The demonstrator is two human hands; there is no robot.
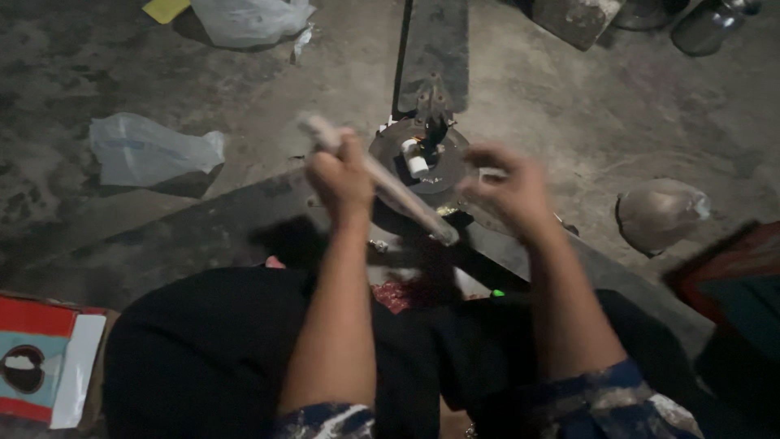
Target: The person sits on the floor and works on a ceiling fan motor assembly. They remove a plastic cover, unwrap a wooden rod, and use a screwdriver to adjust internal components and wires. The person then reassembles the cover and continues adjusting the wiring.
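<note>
My left hand (341,177) is closed around a long pale tool handle (382,183) that slants down to the right, its lower end near the middle of the picture. My right hand (508,189) hovers beside it, blurred, fingers curled at the edge of a round dark metal hub (422,158). The hub carries a small white cylinder (416,164) and joins long dark flat blades (435,45) lying on the floor. Whether the right hand grips the hub's rim is unclear.
Rough concrete floor all around. A crumpled plastic bag (150,150) lies at left, another bag (248,18) at the top. A brownish dome-shaped object (660,213) sits at right. A red and blue printed box (45,358) lies at lower left. My dark-clothed legs fill the bottom.
</note>
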